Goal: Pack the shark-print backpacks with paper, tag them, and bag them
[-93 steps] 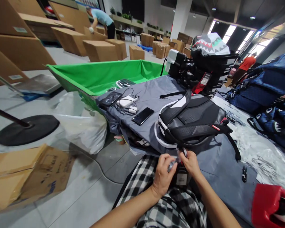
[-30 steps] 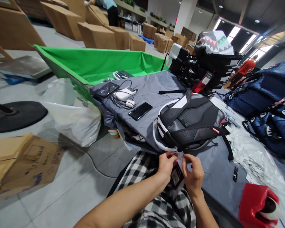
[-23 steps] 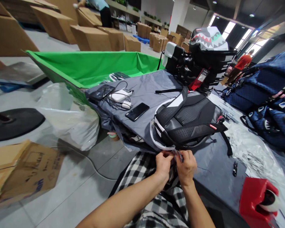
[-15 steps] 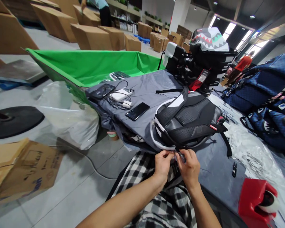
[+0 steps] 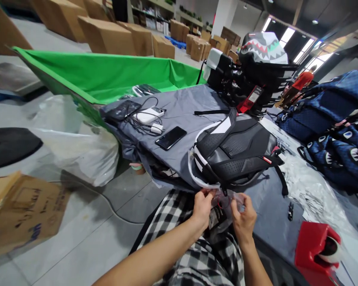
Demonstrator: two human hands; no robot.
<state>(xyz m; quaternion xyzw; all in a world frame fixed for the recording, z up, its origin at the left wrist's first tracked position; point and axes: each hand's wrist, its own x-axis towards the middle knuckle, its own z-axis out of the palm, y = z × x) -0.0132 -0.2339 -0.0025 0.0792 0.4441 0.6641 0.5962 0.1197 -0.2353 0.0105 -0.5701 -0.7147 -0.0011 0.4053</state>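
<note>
A black backpack (image 5: 238,147) with white trim lies on the grey-covered table, its straps and padded back facing up. Just off its near edge, my left hand (image 5: 203,204) pinches one side of a small clear plastic bag (image 5: 226,200). My right hand (image 5: 244,214) grips the other side of that bag, fingers curled. Inside or behind the plastic hangs a dark tag (image 5: 217,216), partly hidden. A black phone (image 5: 171,138) rests left of the backpack.
A white power bank (image 5: 149,115) with tangled cables lies behind the phone. At right are a red tape dispenser (image 5: 318,250), small black snips (image 5: 290,211) and blue backpacks (image 5: 331,111). Stacked backpacks (image 5: 262,75) stand at the back, near a green-lined bin (image 5: 113,75).
My hands have moved apart, the right one shifting rightward, and the clear plastic bag is now spread between them. The dark tag has come into view. The camera has turned slightly.
</note>
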